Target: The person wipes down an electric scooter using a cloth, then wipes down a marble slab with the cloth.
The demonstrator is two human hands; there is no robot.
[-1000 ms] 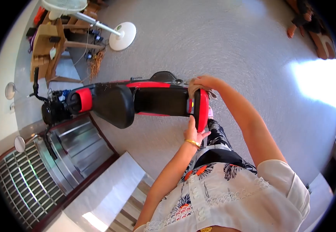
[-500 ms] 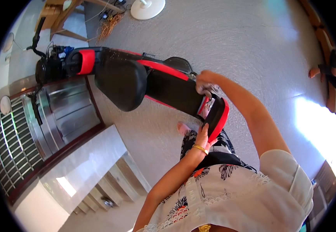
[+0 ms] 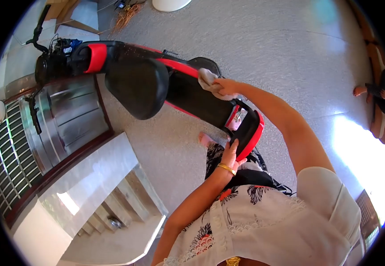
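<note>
A red and black scooter stretches from the upper left to the middle, its black front seat nearer the handlebars. My left hand, with a gold bangle at the wrist, grips the lower end of the red and black backrest at the rear. In my right hand is a light grey cloth, which lies against the red side trim and the edge of the long black rear seat.
A barred metal door stands at the left, above pale steps. A white fan base and orange strands are at the top. Another person's legs show at the right edge.
My right hand has moved with the cloth from the backrest area to the rear seat's side. The backrest has turned and shows at a slant. The view has shifted, leaving only the fan's base visible.
</note>
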